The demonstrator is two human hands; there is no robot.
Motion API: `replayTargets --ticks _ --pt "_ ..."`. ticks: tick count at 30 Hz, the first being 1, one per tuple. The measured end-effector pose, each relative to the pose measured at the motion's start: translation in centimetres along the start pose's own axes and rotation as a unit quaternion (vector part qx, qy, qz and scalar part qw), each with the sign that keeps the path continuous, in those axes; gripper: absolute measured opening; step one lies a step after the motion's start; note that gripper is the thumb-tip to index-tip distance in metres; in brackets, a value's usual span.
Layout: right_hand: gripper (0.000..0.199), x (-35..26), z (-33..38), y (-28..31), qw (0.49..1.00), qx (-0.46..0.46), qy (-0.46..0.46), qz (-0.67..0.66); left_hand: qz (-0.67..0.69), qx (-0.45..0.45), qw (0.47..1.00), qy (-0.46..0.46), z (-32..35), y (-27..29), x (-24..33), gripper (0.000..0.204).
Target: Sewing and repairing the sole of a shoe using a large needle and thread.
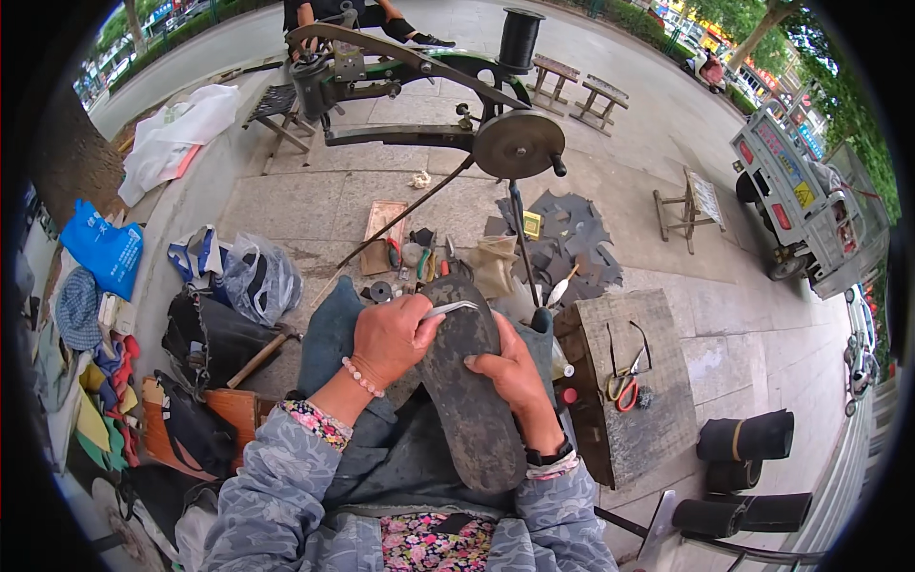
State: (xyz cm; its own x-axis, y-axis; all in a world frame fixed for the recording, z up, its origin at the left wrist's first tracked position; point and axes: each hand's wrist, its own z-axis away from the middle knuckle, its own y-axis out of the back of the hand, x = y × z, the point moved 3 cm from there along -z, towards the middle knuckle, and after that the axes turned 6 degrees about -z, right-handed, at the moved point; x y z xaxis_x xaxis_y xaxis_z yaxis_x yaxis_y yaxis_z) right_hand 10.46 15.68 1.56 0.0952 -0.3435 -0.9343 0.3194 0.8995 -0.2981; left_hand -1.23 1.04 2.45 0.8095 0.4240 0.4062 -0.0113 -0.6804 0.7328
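A worn, dark shoe sole (467, 400) lies lengthwise over my lap, its broad face up and scuffed. My right hand (515, 367) grips its right edge, with the thumb on top and the fingers hidden beneath. My left hand (393, 336), a bead bracelet at its wrist, is closed round a slim silver metal tool with a bent tip (456, 308). That tool reaches across the upper part of the sole, apparently touching it. Beyond the sole, pliers and other small hand tools (424, 257) are strewn on the paving.
A hand-cranked sewing machine (519, 143) stands ahead. Scissors (625, 379) and glasses lie on a wooden box (658, 429) at my right, near black rolls (748, 436). A hammer (262, 357) and bags lie left. Stools (690, 205) and a three-wheeled cart (801, 205) stand farther off.
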Motion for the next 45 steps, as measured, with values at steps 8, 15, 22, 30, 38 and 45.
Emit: replayTargets --ticks 8,15,22,30,38,45 --pt "0.070 0.2 0.0 0.0 1.000 -0.005 -0.005 -0.018 0.015 -0.016 0.999 0.035 0.0 0.2 -0.1 0.016" --pt "0.069 0.2 0.0 0.0 1.000 -0.002 -0.006 0.010 0.030 -0.006 1.000 0.003 0.3 -0.1 0.2 0.020" --pt "0.067 -0.3 0.2 -0.2 1.000 0.004 0.001 -0.005 0.024 -0.030 0.999 0.033 -0.1 0.1 0.0 0.020" --pt "0.067 0.0 0.0 0.0 1.000 0.013 0.003 0.006 0.049 -0.017 0.999 -0.003 0.4 -0.2 0.2 0.020" --pt "0.067 0.0 0.0 0.0 1.000 0.003 0.000 -0.013 0.054 -0.037 0.997 0.030 0.2 0.0 0.1 0.017" --pt "0.067 -0.1 -0.1 0.1 1.000 0.006 0.003 -0.002 0.055 -0.046 0.997 -0.006 0.3 -0.1 0.2 0.021"
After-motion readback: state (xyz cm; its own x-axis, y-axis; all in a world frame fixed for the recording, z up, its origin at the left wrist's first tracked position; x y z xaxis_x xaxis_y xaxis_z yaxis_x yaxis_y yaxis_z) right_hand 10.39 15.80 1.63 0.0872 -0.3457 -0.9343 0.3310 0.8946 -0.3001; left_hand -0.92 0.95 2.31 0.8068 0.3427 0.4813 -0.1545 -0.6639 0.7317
